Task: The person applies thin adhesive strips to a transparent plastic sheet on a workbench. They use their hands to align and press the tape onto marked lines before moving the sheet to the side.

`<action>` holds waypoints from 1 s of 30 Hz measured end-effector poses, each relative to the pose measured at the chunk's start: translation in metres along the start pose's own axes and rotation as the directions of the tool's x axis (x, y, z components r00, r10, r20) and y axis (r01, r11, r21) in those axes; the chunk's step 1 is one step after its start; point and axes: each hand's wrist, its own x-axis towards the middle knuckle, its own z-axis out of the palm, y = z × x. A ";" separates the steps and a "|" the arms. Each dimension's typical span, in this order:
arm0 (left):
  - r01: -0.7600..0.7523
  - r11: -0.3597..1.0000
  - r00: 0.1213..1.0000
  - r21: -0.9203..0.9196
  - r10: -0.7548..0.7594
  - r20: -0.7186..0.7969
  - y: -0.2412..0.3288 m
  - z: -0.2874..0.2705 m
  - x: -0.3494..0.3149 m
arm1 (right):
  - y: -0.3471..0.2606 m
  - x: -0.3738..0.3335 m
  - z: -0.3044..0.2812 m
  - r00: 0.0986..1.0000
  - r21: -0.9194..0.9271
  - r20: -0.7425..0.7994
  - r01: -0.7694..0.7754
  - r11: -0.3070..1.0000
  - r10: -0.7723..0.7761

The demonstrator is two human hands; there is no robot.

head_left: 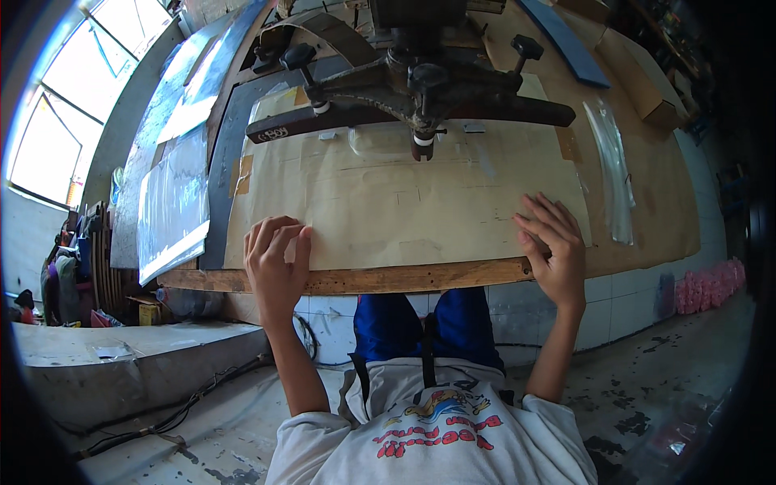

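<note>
Right now both hands lie flat on a large sheet of tan cardboard (404, 206) spread over the work surface (647, 186), near its wooden front edge (388, 280). The left hand (277, 260) rests with fingers together and pressed down at the sheet's near left corner; the right hand (556, 246) presses with fingers fanned out near the near right corner. Neither grip closes on anything: both palms are open, only holding the sheet down. Above the middle of the sheet hangs a dark machine arm (404, 109) with black knobs and a short downward tip (422, 147), just over the cardboard, though whether it touches is hard to tell. A strip of clear plastic film (614, 174) lies to the right, apart from the sheet. To do this well, I judge the pressure should stay even on both corners so the sheet lies flat and square to the wooden edge, with fingers kept well clear of the tip and its path.
</note>
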 end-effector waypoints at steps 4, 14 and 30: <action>-0.007 1.000 1.000 -0.001 0.007 -0.004 -0.002 0.002 0.000 | 0.000 -0.001 -0.002 1.000 0.000 0.001 0.000 1.000 0.000; -0.146 0.989 0.970 0.004 0.142 0.195 -0.001 -0.023 0.038 | -0.005 0.018 -0.017 0.998 0.029 0.051 0.032 0.999 -0.033; -0.667 0.617 0.723 0.418 0.671 0.165 -0.048 0.077 0.128 | 0.010 0.149 0.069 0.916 -0.286 -0.068 0.361 0.888 -0.395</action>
